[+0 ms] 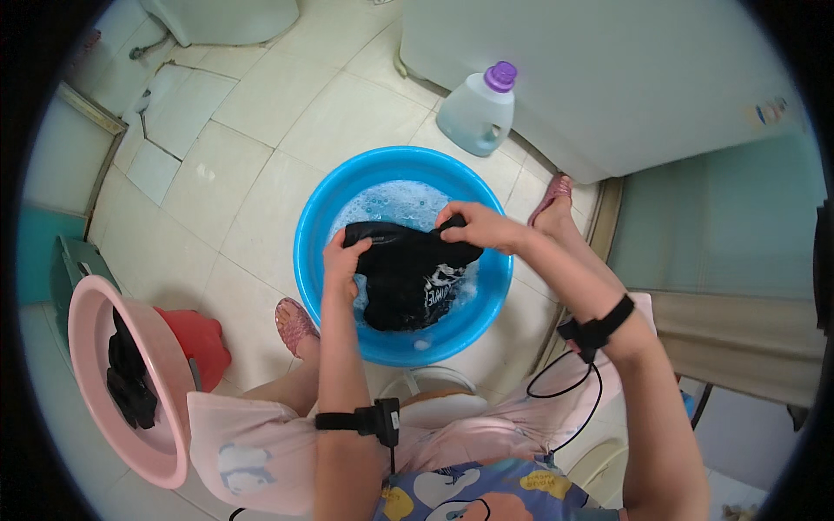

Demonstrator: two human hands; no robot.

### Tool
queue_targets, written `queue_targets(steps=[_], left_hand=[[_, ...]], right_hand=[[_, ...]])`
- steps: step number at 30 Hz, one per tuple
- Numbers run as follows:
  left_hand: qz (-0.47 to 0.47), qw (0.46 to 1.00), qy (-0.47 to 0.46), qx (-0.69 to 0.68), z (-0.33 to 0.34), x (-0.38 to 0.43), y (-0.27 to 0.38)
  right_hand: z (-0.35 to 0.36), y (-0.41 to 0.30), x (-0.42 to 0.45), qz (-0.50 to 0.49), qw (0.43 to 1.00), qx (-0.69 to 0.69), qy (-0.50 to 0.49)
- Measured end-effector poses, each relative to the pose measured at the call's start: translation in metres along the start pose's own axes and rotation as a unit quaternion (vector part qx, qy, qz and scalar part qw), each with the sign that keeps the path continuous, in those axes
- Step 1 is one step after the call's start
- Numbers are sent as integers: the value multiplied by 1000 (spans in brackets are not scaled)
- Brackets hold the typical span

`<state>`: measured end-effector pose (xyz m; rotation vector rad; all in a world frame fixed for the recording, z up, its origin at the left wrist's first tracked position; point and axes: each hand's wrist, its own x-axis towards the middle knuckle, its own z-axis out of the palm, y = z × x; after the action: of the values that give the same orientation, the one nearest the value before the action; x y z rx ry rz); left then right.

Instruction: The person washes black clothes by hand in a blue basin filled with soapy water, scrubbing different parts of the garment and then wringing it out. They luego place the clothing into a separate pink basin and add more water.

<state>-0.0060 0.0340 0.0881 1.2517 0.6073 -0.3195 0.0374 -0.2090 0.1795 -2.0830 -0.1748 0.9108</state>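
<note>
A wet black cloth garment [404,273] with a pale print is stretched between my two hands over a blue plastic basin [407,355]. My left hand [342,260] pinches its upper left corner, thumb on top. At the upper right, the fingers of my right hand [475,228] grip a bunched part of the cloth. Foamy water [397,195] shows in the basin behind the garment, and the garment's lower part hangs at or in the water; exactly how deep cannot be told.
A detergent bottle [479,111] with a purple cap stands beyond the basin, beside a large pale appliance or cabinet [586,78]. At left, a pink basin [85,391] holding dark cloth rests by a red plastic object [202,345]. My sandaled feet flank the blue basin.
</note>
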Motion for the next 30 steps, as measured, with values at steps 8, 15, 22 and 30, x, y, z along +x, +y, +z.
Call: queue_targets(steps=[8,15,22,30], left_hand=[[198,912,210,293,-7,57,-100],[-46,970,164,172,1,58,-136],[-277,889,160,-328,52,41,-106],[-122,829,-5,-545,38,41,-130]], right_hand=[[102,118,121,9,958,-83,274],[129,158,110,45,960,-267,72],[154,71,86,7,955,17,296],[165,34,101,-97,936,-133,311]])
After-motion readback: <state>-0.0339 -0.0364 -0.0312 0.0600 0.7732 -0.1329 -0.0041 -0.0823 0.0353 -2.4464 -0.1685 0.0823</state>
